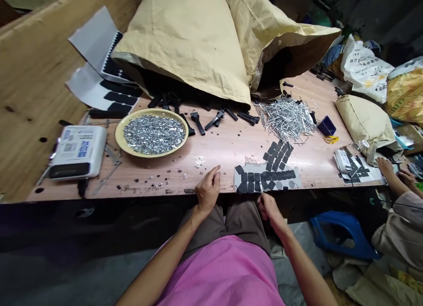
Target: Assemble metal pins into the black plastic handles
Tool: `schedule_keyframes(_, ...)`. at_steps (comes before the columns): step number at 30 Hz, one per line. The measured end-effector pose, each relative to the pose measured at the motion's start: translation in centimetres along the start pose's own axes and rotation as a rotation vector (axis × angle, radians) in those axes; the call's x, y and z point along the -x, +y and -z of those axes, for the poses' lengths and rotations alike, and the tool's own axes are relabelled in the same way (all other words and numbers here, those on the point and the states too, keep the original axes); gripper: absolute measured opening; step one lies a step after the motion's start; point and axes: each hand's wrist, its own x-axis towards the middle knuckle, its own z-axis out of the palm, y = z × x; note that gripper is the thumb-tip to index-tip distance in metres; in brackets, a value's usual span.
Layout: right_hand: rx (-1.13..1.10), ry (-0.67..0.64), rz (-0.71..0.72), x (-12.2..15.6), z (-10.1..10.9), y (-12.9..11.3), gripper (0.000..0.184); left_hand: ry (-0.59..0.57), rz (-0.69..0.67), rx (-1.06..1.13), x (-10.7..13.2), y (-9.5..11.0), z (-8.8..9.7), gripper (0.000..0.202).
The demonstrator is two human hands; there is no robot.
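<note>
My left hand [207, 190] rests at the table's front edge, fingers curled together with the forefinger pointing forward; nothing shows in it. Small silver washers [198, 161] lie just beyond it. My right hand [268, 207] hangs just below the table edge, fingers pinched together; what they hold is too small to make out. Right above it lies a grey sheet [267, 177] covered with several black pads, with more loose black pads [278, 154] behind. A yellow dish [151, 132] full of silver washers sits to the left. A heap of silver pins [287, 117] lies at the right.
Big tan paper sacks [191, 37] spill black plastic parts [211, 116] at the table's back. A white device [78, 151] lies at the left. A small blue box [327, 126] sits by the pins. Another person's hands [393, 171] work at the right end. A blue stool [340, 233] stands below.
</note>
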Motion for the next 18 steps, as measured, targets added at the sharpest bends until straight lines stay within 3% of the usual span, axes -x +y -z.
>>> schedule_keyframes(6, -0.150, -0.068, -0.163, 0.9, -0.5, -1.1, 0.020, -0.042, 0.070, 0.022, -0.1, 0.2, 0.4, 0.029)
schedule_keyframes(18, -0.451, -0.182, -0.303, 1.5, -1.0, -2.4, 0.024, -0.005, 0.054, -0.016, -0.2, 0.3, 0.3, 0.029)
